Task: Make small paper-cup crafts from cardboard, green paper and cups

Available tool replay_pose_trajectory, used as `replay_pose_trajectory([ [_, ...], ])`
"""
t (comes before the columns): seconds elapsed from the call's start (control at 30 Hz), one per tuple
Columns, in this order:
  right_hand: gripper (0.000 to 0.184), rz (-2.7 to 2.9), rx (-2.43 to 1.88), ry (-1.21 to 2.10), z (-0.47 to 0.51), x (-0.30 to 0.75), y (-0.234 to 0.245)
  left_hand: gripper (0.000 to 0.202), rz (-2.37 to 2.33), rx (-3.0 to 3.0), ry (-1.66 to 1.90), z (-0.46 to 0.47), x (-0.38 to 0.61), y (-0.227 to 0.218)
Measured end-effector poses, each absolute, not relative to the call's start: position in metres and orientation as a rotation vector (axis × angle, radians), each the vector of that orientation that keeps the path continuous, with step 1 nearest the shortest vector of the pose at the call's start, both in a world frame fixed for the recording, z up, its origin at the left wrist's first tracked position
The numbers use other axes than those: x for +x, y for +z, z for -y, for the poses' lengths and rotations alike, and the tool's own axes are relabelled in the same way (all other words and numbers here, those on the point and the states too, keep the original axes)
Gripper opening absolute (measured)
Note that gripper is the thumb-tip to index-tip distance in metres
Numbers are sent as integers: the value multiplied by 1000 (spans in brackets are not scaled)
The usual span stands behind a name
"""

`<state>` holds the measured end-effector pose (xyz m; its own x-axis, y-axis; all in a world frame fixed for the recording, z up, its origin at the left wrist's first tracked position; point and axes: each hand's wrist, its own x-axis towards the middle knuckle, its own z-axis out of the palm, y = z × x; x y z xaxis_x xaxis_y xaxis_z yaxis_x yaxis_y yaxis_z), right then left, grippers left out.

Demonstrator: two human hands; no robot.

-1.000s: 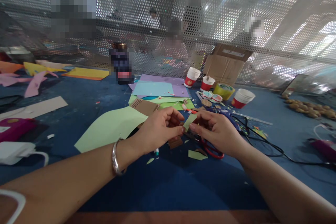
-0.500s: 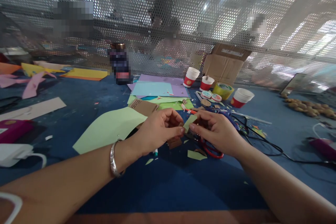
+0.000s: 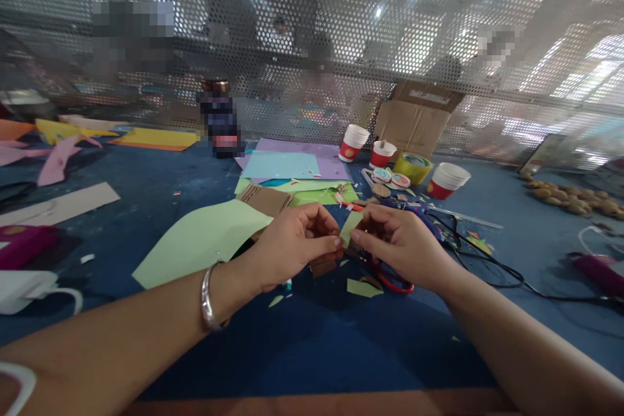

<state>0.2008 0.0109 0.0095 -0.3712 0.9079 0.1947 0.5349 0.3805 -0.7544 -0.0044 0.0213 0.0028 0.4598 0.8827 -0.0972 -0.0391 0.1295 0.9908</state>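
Note:
My left hand (image 3: 292,244) and my right hand (image 3: 402,244) meet above the blue table (image 3: 312,338), both pinched on a small light green paper piece (image 3: 350,226). A bit of brown cardboard shows between the fingers. A silver bracelet (image 3: 208,297) circles my left wrist. Red-handled scissors (image 3: 392,281) lie under my right hand. A brown cardboard scrap (image 3: 322,266) and green paper offcuts (image 3: 361,287) lie just below the hands.
A large green sheet (image 3: 199,240), corrugated cardboard (image 3: 266,198) and stacked coloured paper (image 3: 287,166) lie behind my left hand. Red paper cups (image 3: 353,143), tape rolls (image 3: 413,168) and a cardboard box (image 3: 419,117) stand at the back right. Black cables (image 3: 487,260) run right. Perforated screen behind.
The hands have hardly moved; they stay pinched on the green paper piece. The view has shifted slightly.

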Motion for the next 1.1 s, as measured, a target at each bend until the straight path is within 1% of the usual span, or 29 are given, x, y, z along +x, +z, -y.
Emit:
replay_pose_trajectory([
  [0.2,15,2036,-1244,843,-11,202,7,24,-872,1343,827,-23,-5,1],
  [0.4,24,2056,-1233,870,-10,202,5,16,-897,1472,803,-23,-7,1],
  [0.63,26,2075,-1258,833,-9,203,4,19,-861,1492,784,-23,-8,-2],
  [0.8,26,2070,-1279,837,-9,202,4,28,-845,1498,810,-23,-8,-6],
  [1.1,24,2054,-1249,951,-10,202,2,24,-887,1562,823,-24,-7,-6],
])
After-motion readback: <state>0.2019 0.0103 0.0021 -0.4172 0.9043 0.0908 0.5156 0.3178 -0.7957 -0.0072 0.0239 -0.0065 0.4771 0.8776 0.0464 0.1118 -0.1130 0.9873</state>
